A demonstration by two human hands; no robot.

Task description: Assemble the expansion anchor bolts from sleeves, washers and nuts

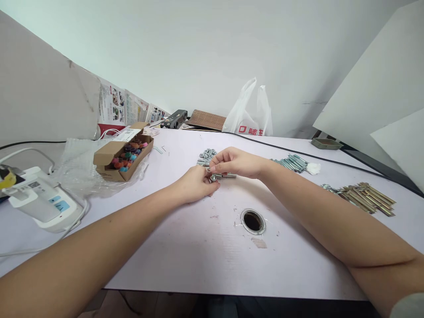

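Near the middle of the table, my left hand (196,182) is closed, its thumb and fingers around one end of a silver bolt (225,176). The bolt lies roughly level and points to the right. My right hand (234,161) comes over it from the right, thumb and forefinger pinched on a small metal washer (208,169) close to the left fingertips. Fingers partly hide both pieces, and I cannot tell whether they touch. Just behind the hands is a heap of silver nuts (208,153).
Silver bolts (294,162) and brass-coloured bolts (367,196) lie to the right. A round hole with a metal rim (243,216) opens in the tabletop. To the left are a cardboard box (132,170) and a white power adapter (46,203). A black cable (291,152) crosses behind.
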